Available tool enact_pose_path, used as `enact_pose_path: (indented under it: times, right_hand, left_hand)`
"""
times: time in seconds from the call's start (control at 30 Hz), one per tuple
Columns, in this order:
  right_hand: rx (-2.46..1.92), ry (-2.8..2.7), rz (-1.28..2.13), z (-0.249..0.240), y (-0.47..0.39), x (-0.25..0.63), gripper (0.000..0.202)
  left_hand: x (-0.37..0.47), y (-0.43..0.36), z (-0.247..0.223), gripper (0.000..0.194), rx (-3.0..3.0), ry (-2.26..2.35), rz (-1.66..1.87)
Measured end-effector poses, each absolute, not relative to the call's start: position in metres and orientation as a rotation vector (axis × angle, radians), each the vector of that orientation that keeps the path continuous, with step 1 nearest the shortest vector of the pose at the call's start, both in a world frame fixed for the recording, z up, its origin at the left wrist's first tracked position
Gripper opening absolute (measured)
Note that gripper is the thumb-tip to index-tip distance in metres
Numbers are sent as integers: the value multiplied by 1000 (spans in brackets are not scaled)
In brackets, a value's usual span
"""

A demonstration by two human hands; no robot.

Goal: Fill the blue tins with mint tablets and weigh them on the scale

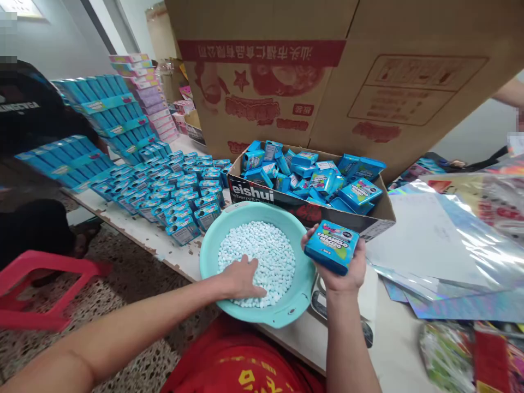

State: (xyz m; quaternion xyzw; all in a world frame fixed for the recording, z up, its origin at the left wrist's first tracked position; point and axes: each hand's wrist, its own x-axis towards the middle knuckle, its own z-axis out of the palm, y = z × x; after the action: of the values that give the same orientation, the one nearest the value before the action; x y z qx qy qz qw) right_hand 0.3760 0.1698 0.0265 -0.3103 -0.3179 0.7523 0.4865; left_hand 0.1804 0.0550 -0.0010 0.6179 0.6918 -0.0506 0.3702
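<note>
My left hand (241,279) reaches into a turquoise plastic basin (210,273), its fingers apart and touching the small white candies (262,248) heaped inside. In my right hand (344,278) lies a blue candy box (332,246) printed "Caramelo Macizo", held with the palm beneath and fingers at its sides, just right of the basin rim. Right behind the basin stands an open carton (295,204) full of jumbled blue boxes (321,180) of the same look. A digital scale (321,303) is partly hidden under my right forearm.
Rows of small blue boxes (180,191) stand to the left, beside stacked display trays (110,109). A large cardboard box (327,93) walls off the back. Shiny sheets (434,240) cover the right side. A red stool (53,267) and a person in dark clothing (33,109) are at left.
</note>
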Motion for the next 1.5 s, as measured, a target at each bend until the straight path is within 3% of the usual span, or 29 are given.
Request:
enact_pose_path:
  times: [0.23,0.37,0.5,0.77,1.1,1.5]
  right_hand:
    - [-879,-804,2096,25,155,350,86]
    - [-1097,-969,1836,22,145,352,57]
    - [-1226,-1385,1541,21,130,349,55]
    - [-1215,-1952,943,11,104,320,30]
    - [-1175,-2029,774,23,98,318,32]
    - [-1178,-2007,876,30,101,317,32]
  left_hand:
    - [185,73,-10,32,1431,1730,365]
    - [171,77,-5,14,1024,1677,635]
    - [162,81,15,23,480,1311,1144]
    - [181,100,39,26,266,1073,1738]
    - [183,102,35,33,306,1107,1761]
    - [187,104,40,36,402,1126,1741]
